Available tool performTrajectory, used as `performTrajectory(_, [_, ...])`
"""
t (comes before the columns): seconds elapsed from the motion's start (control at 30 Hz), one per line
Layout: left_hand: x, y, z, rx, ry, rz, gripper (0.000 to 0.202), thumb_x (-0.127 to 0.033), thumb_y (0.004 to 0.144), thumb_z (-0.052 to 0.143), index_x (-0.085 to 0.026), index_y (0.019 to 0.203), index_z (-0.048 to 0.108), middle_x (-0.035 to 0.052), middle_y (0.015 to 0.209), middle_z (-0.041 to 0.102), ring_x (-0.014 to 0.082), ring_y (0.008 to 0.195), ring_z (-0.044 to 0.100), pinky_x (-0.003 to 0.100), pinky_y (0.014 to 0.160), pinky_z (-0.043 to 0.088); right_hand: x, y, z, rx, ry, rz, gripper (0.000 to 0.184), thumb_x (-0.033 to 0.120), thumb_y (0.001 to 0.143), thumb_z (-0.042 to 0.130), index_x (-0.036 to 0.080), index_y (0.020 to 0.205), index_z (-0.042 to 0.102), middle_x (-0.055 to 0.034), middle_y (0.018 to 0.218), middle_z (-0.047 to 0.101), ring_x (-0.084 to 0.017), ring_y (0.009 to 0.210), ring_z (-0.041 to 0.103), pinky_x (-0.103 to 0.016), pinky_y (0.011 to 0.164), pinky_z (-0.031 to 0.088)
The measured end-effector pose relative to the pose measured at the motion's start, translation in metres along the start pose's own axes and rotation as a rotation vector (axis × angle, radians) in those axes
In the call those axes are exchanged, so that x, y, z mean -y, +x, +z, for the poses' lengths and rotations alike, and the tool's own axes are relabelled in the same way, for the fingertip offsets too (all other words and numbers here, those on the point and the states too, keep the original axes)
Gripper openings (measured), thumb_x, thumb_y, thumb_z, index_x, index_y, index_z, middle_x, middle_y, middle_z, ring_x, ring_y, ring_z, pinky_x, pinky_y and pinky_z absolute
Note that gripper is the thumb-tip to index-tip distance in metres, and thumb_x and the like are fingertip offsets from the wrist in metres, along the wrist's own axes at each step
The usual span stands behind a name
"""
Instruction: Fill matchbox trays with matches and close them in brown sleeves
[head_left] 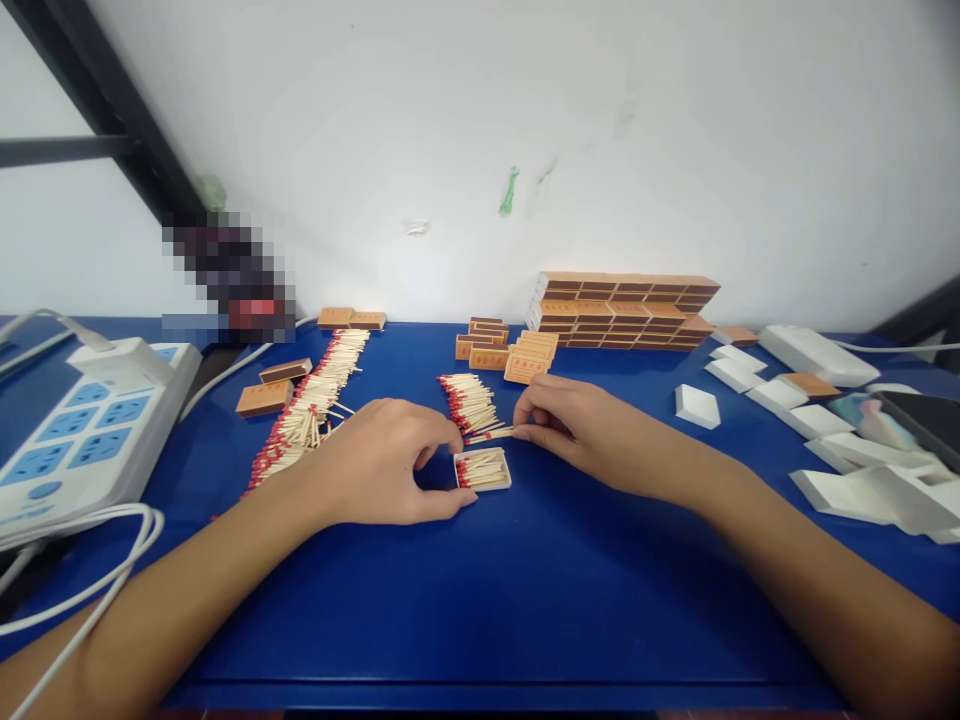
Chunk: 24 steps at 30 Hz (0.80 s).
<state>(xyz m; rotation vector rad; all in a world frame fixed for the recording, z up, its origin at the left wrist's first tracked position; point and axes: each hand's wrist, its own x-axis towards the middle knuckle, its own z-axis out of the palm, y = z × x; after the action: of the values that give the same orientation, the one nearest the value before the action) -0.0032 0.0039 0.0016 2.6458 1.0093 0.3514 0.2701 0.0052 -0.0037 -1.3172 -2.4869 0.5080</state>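
Observation:
A small white matchbox tray (483, 469) filled with red-tipped matches lies on the blue table (480, 600). My left hand (382, 460) grips the tray's left end between thumb and fingers. My right hand (574, 425) pinches a few matches (489, 435) just above the tray, at the near end of a small heap of matches (469, 402). A long row of loose matches (311, 405) runs along the table to the left.
A stack of orange matchboxes (622, 310) stands against the wall, with several loose ones (517, 355) before it. Empty white trays (817, 440) lie at the right. A white power strip (82, 425) with cables sits at the left. Two orange sleeves (274, 385) lie beside the match row.

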Motion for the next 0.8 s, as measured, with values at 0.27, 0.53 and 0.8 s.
performTrajectory(0.27, [0.001, 0.001, 0.002, -0.014, -0.002, 0.014, 0.031, -0.049, 0.086, 0.074, -0.020, 0.095, 0.078, -0.0033, 0.069, 0.063, 0.0123, 0.060, 0.053, 0.029, 0.058, 0.034, 0.031, -0.008, 0.010, 0.017, 0.020, -0.079, 0.012, 0.023, 0.104, 0.057, 0.021, 0.095, 0.064, -0.0042, 0.099, 0.065, -0.016, 0.079, 0.058, -0.030, 0.066, 0.042])
performTrajectory(0.53, [0.002, 0.001, 0.002, -0.013, -0.007, 0.014, 0.030, -0.049, 0.084, 0.076, -0.020, 0.091, 0.076, -0.0041, 0.066, 0.060, 0.0116, 0.058, 0.051, 0.028, 0.057, 0.033, 0.017, -0.002, 0.008, -0.134, -0.037, -0.070, 0.008, 0.025, 0.102, 0.061, 0.021, 0.098, 0.067, -0.0037, 0.092, 0.063, -0.017, 0.078, 0.058, -0.030, 0.068, 0.041])
performTrajectory(0.8, [0.000, 0.000, 0.001, -0.003, -0.012, 0.004, 0.030, -0.049, 0.083, 0.076, -0.021, 0.091, 0.076, -0.0034, 0.067, 0.061, 0.0121, 0.058, 0.051, 0.028, 0.057, 0.033, 0.000, 0.004, 0.010, -0.019, -0.039, 0.030, 0.014, 0.022, 0.103, 0.056, 0.021, 0.091, 0.062, -0.0041, 0.092, 0.065, -0.018, 0.082, 0.060, -0.029, 0.069, 0.041])
